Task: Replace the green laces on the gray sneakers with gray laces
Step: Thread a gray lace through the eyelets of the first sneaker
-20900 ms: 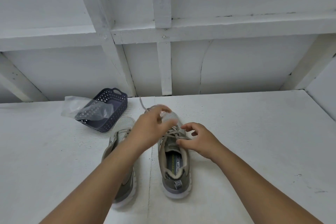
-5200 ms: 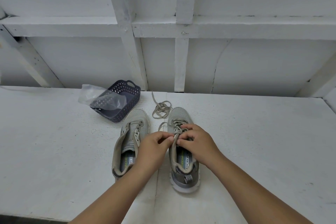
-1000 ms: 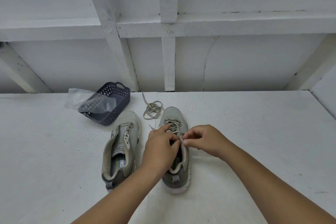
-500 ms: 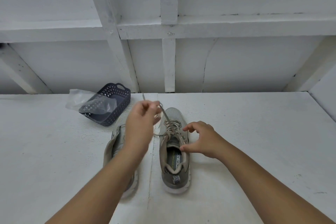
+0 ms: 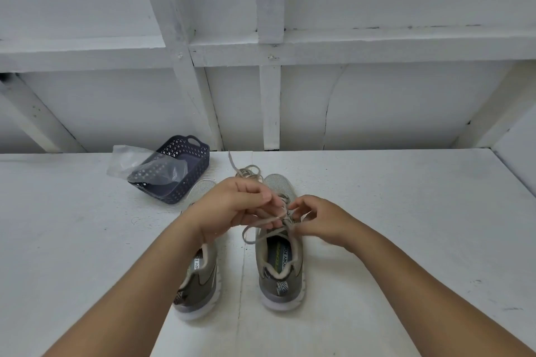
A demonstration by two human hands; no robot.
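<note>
both hands over right sneaker on the white desk. left hand fingers curled, pinching gray lace above the eyelets. right hand pinches the lace just beside the tongue. slack loop hangs below left hand. left sneaker under left forearm. loose lace pile beyond the hands; dark basket with plastic bag far-left of them.
</note>
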